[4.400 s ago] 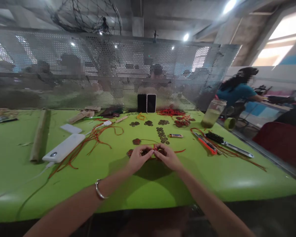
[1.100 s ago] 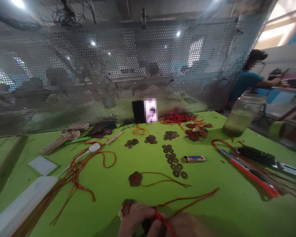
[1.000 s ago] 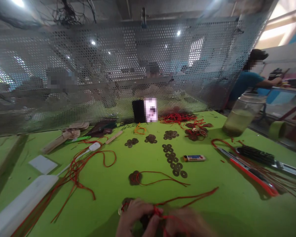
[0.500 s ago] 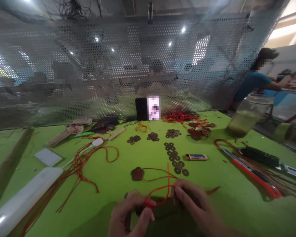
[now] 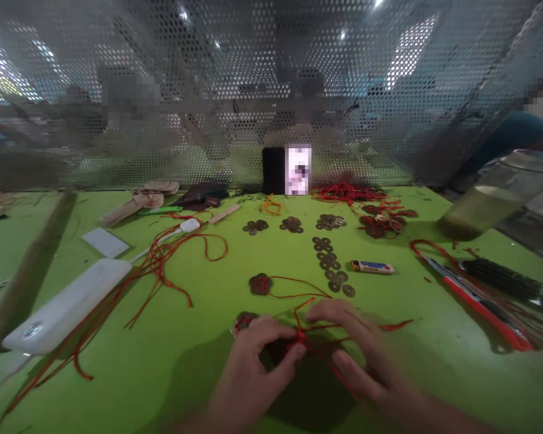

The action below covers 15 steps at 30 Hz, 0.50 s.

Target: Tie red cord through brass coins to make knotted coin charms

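Note:
Near the table's front edge, my left hand pinches a knotted red cord between thumb and forefinger. My right hand is just to its right, thumb and fingers spread, with loose cord strands running beneath and between them. A cluster of holed coins wound with red cord shows beside my left knuckles, partly covered by them. Farther up lies a flower-shaped coin bundle, its two cord tails stretching right toward my right hand.
Loose holed coins form a column beside a lighter. A red box cutter and a liquid-filled jar are at right. A white power bank and red cords lie left. Perforated metal sheeting stands behind.
My right hand has let go of the cord and its fingers have spread. The cord loop has shrunk toward the knot at my left fingertips. The view has tipped downward.

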Each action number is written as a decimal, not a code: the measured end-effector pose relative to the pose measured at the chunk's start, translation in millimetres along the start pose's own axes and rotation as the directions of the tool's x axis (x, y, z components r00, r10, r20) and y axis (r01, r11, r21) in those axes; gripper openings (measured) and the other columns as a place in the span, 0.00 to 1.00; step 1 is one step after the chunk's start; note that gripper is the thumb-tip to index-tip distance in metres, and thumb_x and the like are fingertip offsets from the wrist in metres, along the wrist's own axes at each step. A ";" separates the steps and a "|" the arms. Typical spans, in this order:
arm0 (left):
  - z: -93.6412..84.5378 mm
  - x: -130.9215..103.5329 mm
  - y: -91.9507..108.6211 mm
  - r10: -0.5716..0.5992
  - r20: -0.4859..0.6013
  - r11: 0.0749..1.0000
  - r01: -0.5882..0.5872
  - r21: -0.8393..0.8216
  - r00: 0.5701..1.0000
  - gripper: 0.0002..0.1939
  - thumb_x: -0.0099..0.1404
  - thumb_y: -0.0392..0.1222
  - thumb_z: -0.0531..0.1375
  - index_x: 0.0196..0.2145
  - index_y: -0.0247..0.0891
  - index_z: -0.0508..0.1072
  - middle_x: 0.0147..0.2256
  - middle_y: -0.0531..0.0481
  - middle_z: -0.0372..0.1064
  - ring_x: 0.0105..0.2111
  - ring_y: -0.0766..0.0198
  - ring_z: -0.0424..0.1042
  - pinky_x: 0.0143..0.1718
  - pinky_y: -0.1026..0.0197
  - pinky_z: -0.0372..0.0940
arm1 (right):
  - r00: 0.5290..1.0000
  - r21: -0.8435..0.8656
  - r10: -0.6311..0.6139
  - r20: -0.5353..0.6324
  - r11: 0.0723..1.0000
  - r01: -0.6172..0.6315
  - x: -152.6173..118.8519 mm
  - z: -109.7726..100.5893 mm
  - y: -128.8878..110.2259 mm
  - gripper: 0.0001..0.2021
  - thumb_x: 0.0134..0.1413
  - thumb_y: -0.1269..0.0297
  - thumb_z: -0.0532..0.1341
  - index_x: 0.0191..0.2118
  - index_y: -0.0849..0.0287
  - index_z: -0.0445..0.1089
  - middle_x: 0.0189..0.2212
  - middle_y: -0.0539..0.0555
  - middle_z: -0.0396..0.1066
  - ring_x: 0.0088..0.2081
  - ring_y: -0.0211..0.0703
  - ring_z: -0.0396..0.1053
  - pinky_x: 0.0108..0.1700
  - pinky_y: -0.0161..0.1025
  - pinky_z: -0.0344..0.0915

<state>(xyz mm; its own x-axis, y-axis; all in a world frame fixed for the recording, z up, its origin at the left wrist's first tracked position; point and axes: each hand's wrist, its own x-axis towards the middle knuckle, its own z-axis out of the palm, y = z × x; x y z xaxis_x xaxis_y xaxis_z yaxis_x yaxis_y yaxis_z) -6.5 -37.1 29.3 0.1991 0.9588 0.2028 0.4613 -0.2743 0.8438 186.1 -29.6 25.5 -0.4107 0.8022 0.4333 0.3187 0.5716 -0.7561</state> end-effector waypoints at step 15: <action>1.8 -0.7 -9.0 0.150 0.053 0.980 -0.156 0.121 0.987 0.02 0.57 0.38 0.60 0.29 0.38 0.72 0.24 0.52 0.71 0.25 0.65 0.69 0.28 0.66 0.65 | 0.999 -0.008 0.039 -0.036 0.999 -0.040 6.3 10.6 -3.5 0.04 0.50 0.74 0.58 0.30 0.58 0.65 0.26 0.50 0.69 0.29 0.35 0.66 0.31 0.30 0.63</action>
<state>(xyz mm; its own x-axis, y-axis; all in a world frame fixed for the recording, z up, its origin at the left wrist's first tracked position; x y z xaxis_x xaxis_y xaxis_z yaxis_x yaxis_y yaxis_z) -9.2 -35.4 20.6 0.3120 0.9013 0.3004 0.5257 -0.4271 0.7357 173.3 -28.4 25.6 -0.3665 0.8298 0.4209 0.3414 0.5407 -0.7688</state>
